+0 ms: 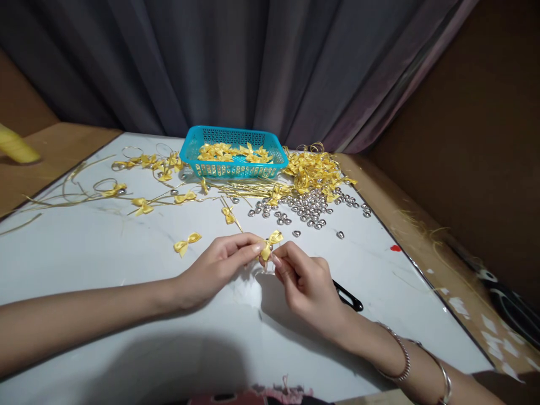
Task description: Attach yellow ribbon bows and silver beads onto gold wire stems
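- At the centre of the frame, your left hand (215, 267) pinches one side of a small yellow bow (275, 237) between thumb and fingertips; your right hand (310, 287) pinches at its lower side, fingers curled in.
- That bow is held just above the white tabletop (105, 264) and looks partway worked, as a judgement.
- At upper centre, bows lie gathered in the blue basket (187, 147); whether they are finished, you can't tell from here.
- Outside it, a heap of bows (312, 169) sits to the right, a loose bow (187, 244) lies left of centre, and silver beads (312, 208) are scattered right of centre, so plenty seems left.
- Your fingers hide the bow's middle; any bead or strand there is hard to make out.
- Your right forearm partly covers a black object (358, 305), and the left edge cuts off a yellow one (17, 145).
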